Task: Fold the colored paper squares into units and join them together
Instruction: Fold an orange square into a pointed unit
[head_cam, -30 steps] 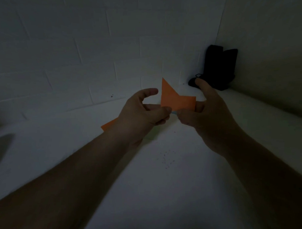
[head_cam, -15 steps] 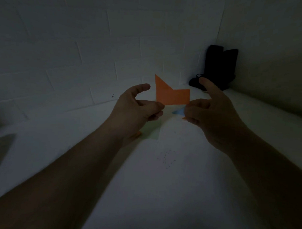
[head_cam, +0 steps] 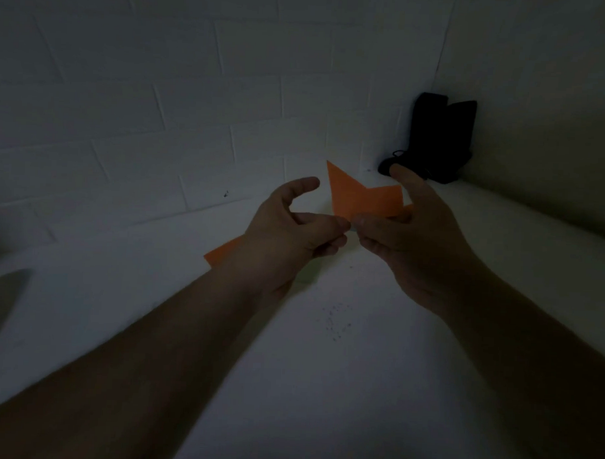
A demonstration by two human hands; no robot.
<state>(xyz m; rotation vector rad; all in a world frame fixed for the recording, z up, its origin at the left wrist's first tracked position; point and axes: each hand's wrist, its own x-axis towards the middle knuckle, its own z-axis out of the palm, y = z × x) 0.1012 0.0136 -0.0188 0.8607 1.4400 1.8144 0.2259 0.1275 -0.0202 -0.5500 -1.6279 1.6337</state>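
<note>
A dim corner of white-painted block wall [head_cam: 182, 98] backs a pale table [head_cam: 323, 384], seen from the head camera. Above the table, both hands hold a folded orange unit [head_cam: 360, 198] up in the air. The left hand [head_cam: 287, 228] pinches its lower edge between thumb and curled fingers, index finger lifted free. The right hand [head_cam: 407, 233] pinches the same lower edge just beside it, thumb raised.

The step in hand looks like fitting or creasing this unit; the next move probably calls for a steady pinch while a flap is tucked or pressed.

A second orange paper [head_cam: 221, 254] lies on the table, partly hidden by the left wrist. A dark object [head_cam: 441, 138] stands in the corner, well apart, blocking nothing.
</note>
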